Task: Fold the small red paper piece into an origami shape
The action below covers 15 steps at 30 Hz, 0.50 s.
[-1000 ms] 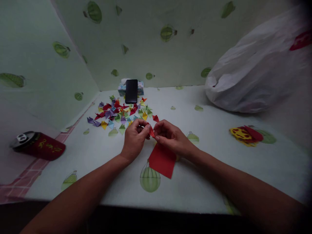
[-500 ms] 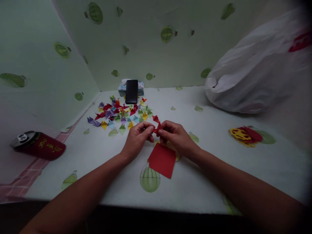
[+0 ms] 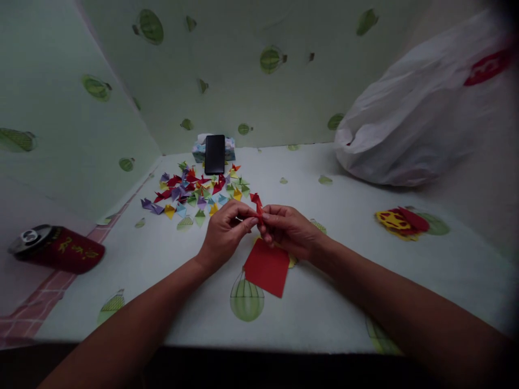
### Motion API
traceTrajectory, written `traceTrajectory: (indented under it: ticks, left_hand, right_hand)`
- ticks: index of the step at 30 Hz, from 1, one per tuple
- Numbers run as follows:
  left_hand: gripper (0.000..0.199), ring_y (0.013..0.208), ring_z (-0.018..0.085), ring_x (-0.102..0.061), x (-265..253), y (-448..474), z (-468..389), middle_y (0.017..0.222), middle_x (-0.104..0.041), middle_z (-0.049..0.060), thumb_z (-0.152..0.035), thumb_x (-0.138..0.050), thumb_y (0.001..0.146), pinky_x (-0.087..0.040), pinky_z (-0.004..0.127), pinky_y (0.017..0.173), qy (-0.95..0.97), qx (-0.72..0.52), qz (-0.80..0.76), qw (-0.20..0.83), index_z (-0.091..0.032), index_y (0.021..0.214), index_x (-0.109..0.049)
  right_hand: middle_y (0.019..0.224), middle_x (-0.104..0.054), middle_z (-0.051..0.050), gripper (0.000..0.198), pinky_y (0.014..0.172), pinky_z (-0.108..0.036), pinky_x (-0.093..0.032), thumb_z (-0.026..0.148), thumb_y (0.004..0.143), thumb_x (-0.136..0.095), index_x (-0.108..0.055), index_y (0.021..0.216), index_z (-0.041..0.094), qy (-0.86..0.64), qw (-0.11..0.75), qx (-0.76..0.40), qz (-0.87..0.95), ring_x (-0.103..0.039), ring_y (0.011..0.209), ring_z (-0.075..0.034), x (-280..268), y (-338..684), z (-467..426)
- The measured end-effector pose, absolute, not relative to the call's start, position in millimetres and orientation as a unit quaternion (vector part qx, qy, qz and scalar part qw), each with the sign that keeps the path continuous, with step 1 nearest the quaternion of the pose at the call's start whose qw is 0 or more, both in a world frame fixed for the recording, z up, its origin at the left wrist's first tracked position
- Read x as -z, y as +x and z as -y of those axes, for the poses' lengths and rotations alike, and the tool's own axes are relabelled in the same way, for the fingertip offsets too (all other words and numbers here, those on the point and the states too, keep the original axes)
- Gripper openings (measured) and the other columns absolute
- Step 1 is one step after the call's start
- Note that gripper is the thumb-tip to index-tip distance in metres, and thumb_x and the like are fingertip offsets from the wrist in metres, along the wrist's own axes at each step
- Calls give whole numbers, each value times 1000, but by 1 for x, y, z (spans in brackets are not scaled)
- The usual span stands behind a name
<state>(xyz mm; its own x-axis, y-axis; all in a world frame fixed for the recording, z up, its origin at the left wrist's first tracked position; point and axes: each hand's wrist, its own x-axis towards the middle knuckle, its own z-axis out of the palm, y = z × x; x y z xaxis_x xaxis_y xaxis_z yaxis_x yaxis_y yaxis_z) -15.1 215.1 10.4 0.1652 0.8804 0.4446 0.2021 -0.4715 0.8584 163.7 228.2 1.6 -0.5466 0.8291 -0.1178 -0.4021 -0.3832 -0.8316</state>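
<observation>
A small red folded paper crane (image 3: 260, 212) is pinched between my two hands above the table, partly hidden by the fingers. My left hand (image 3: 231, 227) grips it from the left with thumb and forefinger. From the right, my right hand (image 3: 290, 229) closes its thumb and fingers on it. Just beyond the fingertips lies another red folded paper piece (image 3: 254, 198). Below the hands rests a flat red paper square (image 3: 267, 268), with yellow paper (image 3: 292, 261) showing under its right side.
Several colourful paper cranes (image 3: 190, 189) lie heaped at the back left. Behind them a phone (image 3: 214, 154) leans on a tissue box (image 3: 199, 148). A red can (image 3: 67, 248) stands at far left. A white plastic bag (image 3: 389, 129) and red-yellow paper cut-outs (image 3: 397, 222) are on the right.
The fingers have shifted their grip on the red paper, and my right hand's fingers now curl further beneath it. The whole view has moved slightly.
</observation>
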Motion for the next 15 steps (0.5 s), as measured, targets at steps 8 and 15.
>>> traceTrajectory:
  ticks: [8, 15]
  left_hand:
    - [3, 84, 17, -63, -14, -13, -210, 87, -65, 4, -18, -68, 88, -52, 31, 77, 739, -519, -357, 240, -21, 87, -68]
    - [9, 82, 16, -64, -15, -12, -206, 85, -67, 3, -13, -62, 90, -53, 30, 75, 787, -506, -341, 89, -21, 90, -66]
  right_hand:
    - [66, -66, 2, 31, 49, -19, -49, 33, 71, -86, -62, 82, 16, -240, 390, -809, 369, -58, 52, -8, -2, 160, -224]
    - [65, -65, 1, 27, 51, -18, -47, 26, 72, -85, -62, 82, 15, -226, 389, -820, 354, -57, 53, -7, -2, 158, -223]
